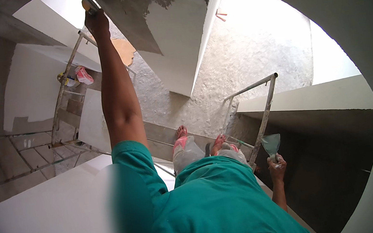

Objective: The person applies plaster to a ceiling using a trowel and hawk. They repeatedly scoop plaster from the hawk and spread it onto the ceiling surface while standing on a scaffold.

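My left arm reaches far up and forward. At its end my left hand point(97, 24) is closed around the handle of a trowel point(89, 3), whose thin blade is at the edge of a white wall point(169, 36). A darker grey patch point(126, 26) of coating with a ragged border marks that wall beside the hand. Low at my right side, my right hand point(277, 165) grips a putty knife point(271, 144) with its wide, flared blade pointing up. Pale smears cover the fingers. How the left fingers wrap the trowel handle is partly hidden.
I stand barefoot on a plank point(159, 136) between scaffold frames, one at right point(264, 114) and another at left point(65, 82). Beyond the left frame are a pink and white bag point(84, 75) and a yellowish container point(63, 79). Rough concrete floor point(251, 33) spreads far below.
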Available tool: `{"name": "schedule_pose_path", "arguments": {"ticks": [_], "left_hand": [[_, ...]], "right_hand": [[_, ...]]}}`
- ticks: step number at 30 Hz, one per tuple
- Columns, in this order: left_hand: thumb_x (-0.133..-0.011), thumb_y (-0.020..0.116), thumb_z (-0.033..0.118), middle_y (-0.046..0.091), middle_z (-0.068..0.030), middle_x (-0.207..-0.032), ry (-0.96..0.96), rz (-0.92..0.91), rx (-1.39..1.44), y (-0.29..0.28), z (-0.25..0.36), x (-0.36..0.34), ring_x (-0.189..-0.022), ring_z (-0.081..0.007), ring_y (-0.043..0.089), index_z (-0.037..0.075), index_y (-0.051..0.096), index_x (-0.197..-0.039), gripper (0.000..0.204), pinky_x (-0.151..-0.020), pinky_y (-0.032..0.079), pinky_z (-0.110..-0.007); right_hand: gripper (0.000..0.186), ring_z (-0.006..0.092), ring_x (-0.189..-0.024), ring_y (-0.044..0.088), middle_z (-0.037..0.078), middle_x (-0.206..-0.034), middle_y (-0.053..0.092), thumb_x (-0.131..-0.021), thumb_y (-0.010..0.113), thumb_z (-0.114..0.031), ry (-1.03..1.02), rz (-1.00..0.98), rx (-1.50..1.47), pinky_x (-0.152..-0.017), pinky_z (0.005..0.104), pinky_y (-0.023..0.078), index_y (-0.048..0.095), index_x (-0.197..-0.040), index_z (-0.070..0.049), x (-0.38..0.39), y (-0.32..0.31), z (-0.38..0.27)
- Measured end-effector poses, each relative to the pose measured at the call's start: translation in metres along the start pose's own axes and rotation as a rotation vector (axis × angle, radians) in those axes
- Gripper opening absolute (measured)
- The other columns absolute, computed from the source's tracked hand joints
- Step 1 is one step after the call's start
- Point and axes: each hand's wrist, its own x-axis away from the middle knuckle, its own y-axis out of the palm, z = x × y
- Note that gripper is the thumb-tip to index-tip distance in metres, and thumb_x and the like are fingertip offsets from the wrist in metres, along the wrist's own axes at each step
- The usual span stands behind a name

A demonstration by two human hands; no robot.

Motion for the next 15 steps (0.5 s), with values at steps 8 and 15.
{"name": "schedule_pose_path", "arguments": {"ticks": [8, 15], "left_hand": [[-0.077, 0.062, 0.018, 0.059, -0.0058, -0.076, 0.004, -0.077, 0.025, 0.039, -0.018, -0.010, -0.059, -0.0126, 0.052, 0.001, 0.059, -0.095, 0.024, -0.052, 0.042, -0.029], [-0.074, 0.058, 0.018, 0.063, -0.0139, -0.077, 0.053, -0.073, -0.014, 0.073, 0.057, 0.071, -0.063, -0.0269, 0.057, -0.005, 0.057, -0.092, 0.029, -0.062, 0.045, -0.038]], "right_hand": [[0.019, 0.0173, -0.063, 0.057, 0.009, -0.074, 0.058, -0.071, 0.067, -0.005, 0.058, 0.011, 0.014, -0.058, 0.0314, 0.045, 0.062, -0.087, 0.003, 0.013, 0.001, 0.017], [0.017, 0.0101, -0.053, 0.051, 0.004, -0.070, 0.055, -0.074, 0.067, -0.008, -0.019, 0.033, -0.021, -0.048, 0.0255, 0.040, 0.060, -0.085, 0.002, 0.010, -0.004, 0.043]]}}
